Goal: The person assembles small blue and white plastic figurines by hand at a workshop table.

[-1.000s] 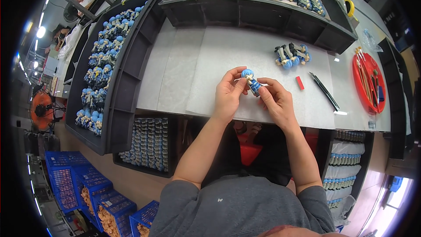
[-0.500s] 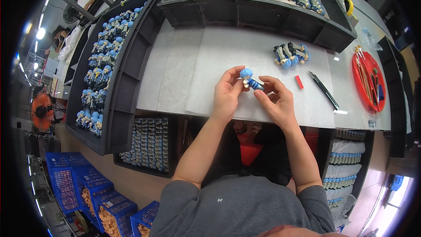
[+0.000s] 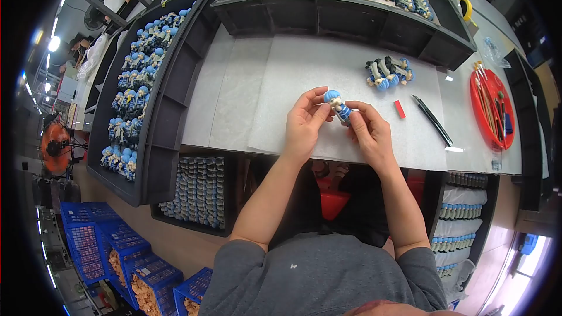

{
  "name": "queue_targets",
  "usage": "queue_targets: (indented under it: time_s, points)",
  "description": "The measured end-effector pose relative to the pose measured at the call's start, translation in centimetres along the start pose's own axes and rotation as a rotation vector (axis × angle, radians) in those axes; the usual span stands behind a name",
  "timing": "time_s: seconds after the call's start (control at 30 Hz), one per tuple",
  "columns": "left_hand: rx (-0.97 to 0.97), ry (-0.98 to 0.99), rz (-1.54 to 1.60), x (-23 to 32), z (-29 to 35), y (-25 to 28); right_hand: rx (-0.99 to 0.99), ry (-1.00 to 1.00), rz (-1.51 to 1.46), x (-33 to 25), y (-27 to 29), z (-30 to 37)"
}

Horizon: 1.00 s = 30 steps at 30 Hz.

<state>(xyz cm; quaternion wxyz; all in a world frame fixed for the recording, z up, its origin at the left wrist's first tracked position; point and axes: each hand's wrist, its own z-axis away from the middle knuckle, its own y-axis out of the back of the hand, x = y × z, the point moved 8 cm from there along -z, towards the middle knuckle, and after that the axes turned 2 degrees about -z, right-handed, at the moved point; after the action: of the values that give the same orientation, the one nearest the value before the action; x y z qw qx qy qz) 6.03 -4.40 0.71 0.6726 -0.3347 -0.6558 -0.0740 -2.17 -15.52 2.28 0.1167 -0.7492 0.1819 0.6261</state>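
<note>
A small figurine (image 3: 341, 109) with light-blue hair and a blue-and-white outfit is held between both hands above the white-covered table. My left hand (image 3: 305, 118) is closed, its thumb and fingertips at the figurine's head and upper side. Thumb and fingers of my right hand (image 3: 370, 129) pinch its lower body, hiding the legs. To the right of my hands lie a red block (image 3: 399, 109) and a black pen (image 3: 432, 120). Beyond them, a cluster of similar figurines (image 3: 389, 74) rests on the table.
A black tray (image 3: 345, 20) with rows of figurines stands at the back. Another black bin (image 3: 167, 99) full of figurines is at left. At right are a red dish (image 3: 477, 105) of brushes and yellow tape (image 3: 465, 9). Blue crates (image 3: 117, 231) stand on the floor.
The figurine has turned more upright, its front now showing differently. My right fingers have closed in around its lower part; my left hand has hardly moved.
</note>
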Motion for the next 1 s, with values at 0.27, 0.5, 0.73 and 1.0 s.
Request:
queue_targets:
  time_s: [0.27,0.5,0.73,1.0]
  points:
    - [-0.058,-0.003,0.016,0.7,-0.1,0.2,0.022,-0.145,-0.082,0.0,-0.4,-0.2]
    - [-0.007,-0.047,0.011,-1.1,-0.4,-0.3,0.204,0.468,0.341,-2.7,1.6,0.6]
    - [-0.197,-0.149,-0.144,0.0,0.4,-0.2,0.31,0.561,0.078,-2.8,2.5,1.5]
    - [-0.016,-0.059,-0.276,0.6,0.1,0.1,0.923,0.483,0.223,-6.1,23.9,14.5]
